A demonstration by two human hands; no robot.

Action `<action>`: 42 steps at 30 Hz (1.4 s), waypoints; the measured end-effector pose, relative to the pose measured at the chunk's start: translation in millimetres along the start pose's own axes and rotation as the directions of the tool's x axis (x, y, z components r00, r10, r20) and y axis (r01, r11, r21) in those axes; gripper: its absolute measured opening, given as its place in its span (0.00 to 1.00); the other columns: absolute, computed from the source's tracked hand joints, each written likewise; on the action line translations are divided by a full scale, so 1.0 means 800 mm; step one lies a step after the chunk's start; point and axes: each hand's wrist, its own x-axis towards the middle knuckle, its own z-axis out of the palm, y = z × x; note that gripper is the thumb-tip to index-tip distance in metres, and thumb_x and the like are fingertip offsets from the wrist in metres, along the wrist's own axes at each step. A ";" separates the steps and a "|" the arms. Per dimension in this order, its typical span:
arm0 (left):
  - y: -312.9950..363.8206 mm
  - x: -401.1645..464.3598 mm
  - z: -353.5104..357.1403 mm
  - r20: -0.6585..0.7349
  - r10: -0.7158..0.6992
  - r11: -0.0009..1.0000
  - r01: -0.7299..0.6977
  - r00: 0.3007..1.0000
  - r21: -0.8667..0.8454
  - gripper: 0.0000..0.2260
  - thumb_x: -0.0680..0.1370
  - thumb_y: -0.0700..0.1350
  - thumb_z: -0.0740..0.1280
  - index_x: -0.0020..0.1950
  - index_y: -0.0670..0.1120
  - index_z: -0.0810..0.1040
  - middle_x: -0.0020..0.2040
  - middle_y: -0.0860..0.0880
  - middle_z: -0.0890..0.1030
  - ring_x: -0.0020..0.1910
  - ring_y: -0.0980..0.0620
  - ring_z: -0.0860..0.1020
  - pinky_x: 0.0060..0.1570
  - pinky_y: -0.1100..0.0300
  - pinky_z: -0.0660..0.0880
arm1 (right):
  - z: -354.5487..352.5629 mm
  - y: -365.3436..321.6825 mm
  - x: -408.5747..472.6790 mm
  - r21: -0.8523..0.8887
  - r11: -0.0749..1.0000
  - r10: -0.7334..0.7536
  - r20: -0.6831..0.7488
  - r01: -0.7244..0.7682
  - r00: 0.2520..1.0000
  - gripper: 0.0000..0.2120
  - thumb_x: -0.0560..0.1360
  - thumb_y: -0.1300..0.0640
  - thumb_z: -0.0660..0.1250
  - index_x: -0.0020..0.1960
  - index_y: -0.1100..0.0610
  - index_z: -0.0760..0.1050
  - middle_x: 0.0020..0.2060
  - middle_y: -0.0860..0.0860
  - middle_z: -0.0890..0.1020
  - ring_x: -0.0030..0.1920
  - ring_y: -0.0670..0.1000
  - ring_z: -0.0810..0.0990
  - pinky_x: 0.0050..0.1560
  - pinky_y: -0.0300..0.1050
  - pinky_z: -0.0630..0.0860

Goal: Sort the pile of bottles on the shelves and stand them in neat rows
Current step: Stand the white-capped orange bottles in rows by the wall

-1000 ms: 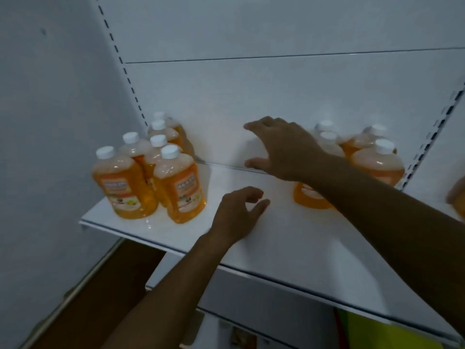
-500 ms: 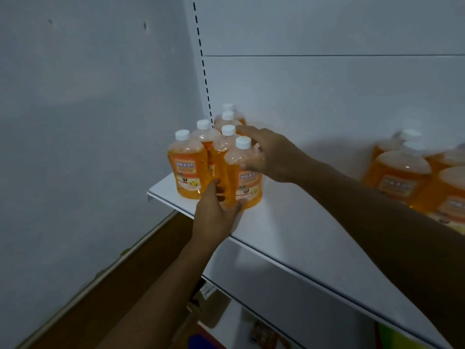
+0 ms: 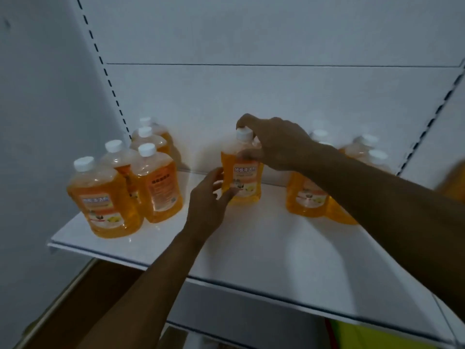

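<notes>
One white shelf (image 3: 276, 250) is running across the middle of the frame, and orange bottles with white caps are standing on it in three places. At the left of the frame five bottles (image 3: 130, 177) are standing packed together in two short rows. At the centre a single bottle (image 3: 242, 170) is standing upright by itself, well apart from both groups. At the right a cluster (image 3: 308, 195) of at least five bottles is sitting partly behind the right forearm, so an exact count cannot be given. The right hand (image 3: 274, 144) is reaching in from the right, its fingertips curling down over the cap and shoulder of the central bottle. The left hand (image 3: 208, 197) is coming up from below, its fingers lightly spread and touching that bottle's lower left side. Half a second ago both hands were working at the left group, which then had six bottles; now they are at the centre, with one bottle standing apart.
</notes>
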 end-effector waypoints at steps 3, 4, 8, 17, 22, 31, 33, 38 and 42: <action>0.003 0.032 0.024 0.064 0.034 0.999 -0.032 0.997 -0.039 0.20 0.77 0.48 0.69 0.68 0.48 0.72 0.59 0.56 0.78 0.55 0.59 0.76 0.48 0.72 0.72 | -0.009 0.019 0.004 -0.075 0.995 0.062 -0.021 -0.063 0.998 0.25 0.74 0.41 0.67 0.65 0.49 0.65 0.52 0.53 0.80 0.45 0.53 0.77 0.44 0.47 0.74; 0.002 0.041 0.032 0.077 0.046 0.997 -0.042 0.996 -0.059 0.20 0.77 0.47 0.69 0.68 0.47 0.72 0.59 0.55 0.78 0.55 0.59 0.76 0.48 0.72 0.71 | -0.009 0.023 0.005 -0.090 0.993 0.077 -0.025 -0.079 0.997 0.25 0.74 0.41 0.68 0.65 0.49 0.65 0.52 0.53 0.79 0.45 0.53 0.77 0.43 0.47 0.74; -0.007 0.068 0.060 0.143 0.062 0.990 -0.042 0.988 -0.135 0.19 0.76 0.46 0.70 0.66 0.47 0.73 0.57 0.56 0.78 0.55 0.58 0.77 0.48 0.73 0.71 | -0.007 0.040 0.014 -0.163 0.977 0.139 -0.024 -0.141 0.990 0.25 0.74 0.43 0.68 0.66 0.50 0.65 0.56 0.52 0.76 0.48 0.54 0.77 0.48 0.50 0.76; -0.021 0.089 0.090 0.255 0.049 0.977 0.007 0.966 -0.215 0.17 0.74 0.56 0.66 0.61 0.54 0.71 0.51 0.65 0.76 0.46 0.74 0.75 0.44 0.79 0.71 | 0.010 0.063 0.027 -0.370 0.912 0.189 -0.010 -0.179 0.982 0.26 0.75 0.44 0.67 0.68 0.54 0.65 0.57 0.53 0.77 0.51 0.56 0.78 0.46 0.49 0.74; -0.025 0.085 0.092 0.255 0.065 0.977 -0.009 0.965 -0.213 0.34 0.67 0.74 0.61 0.62 0.52 0.72 0.51 0.67 0.75 0.49 0.76 0.75 0.46 0.79 0.71 | 0.018 0.066 0.028 -0.317 0.930 0.203 0.013 -0.188 0.979 0.25 0.74 0.46 0.69 0.66 0.54 0.67 0.56 0.55 0.77 0.52 0.57 0.78 0.51 0.53 0.77; -0.011 0.068 0.062 0.292 -0.045 0.998 0.055 0.955 -0.026 0.22 0.76 0.49 0.70 0.69 0.46 0.70 0.62 0.52 0.76 0.58 0.55 0.75 0.54 0.63 0.72 | 0.026 0.040 0.018 -0.515 0.840 0.164 -0.058 -0.170 0.985 0.31 0.73 0.42 0.69 0.68 0.57 0.64 0.60 0.57 0.73 0.57 0.58 0.76 0.55 0.51 0.72; -0.016 0.053 0.045 0.236 -0.077 0.996 0.063 0.969 0.065 0.26 0.76 0.49 0.70 0.72 0.46 0.67 0.69 0.50 0.72 0.61 0.53 0.75 0.55 0.63 0.71 | 0.027 0.020 0.021 -0.524 0.846 0.065 -0.088 -0.102 0.994 0.31 0.74 0.40 0.66 0.69 0.57 0.63 0.63 0.58 0.72 0.60 0.60 0.74 0.60 0.53 0.71; -0.022 0.000 -0.014 0.106 -0.092 0.983 0.073 0.990 0.167 0.18 0.77 0.51 0.69 0.64 0.48 0.75 0.63 0.51 0.78 0.54 0.58 0.78 0.51 0.67 0.72 | 0.051 -0.048 0.054 0.016 0.996 -0.088 0.036 0.087 0.996 0.34 0.74 0.44 0.69 0.74 0.53 0.59 0.69 0.55 0.69 0.66 0.57 0.71 0.63 0.53 0.71; -0.036 -0.038 -0.066 -0.021 -0.110 0.966 0.112 0.994 0.235 0.12 0.77 0.52 0.68 0.58 0.49 0.80 0.55 0.55 0.81 0.47 0.61 0.79 0.46 0.68 0.76 | 0.067 -0.103 0.082 0.382 0.902 -0.246 0.071 0.201 0.967 0.40 0.70 0.49 0.75 0.75 0.54 0.58 0.70 0.54 0.69 0.68 0.53 0.70 0.61 0.43 0.67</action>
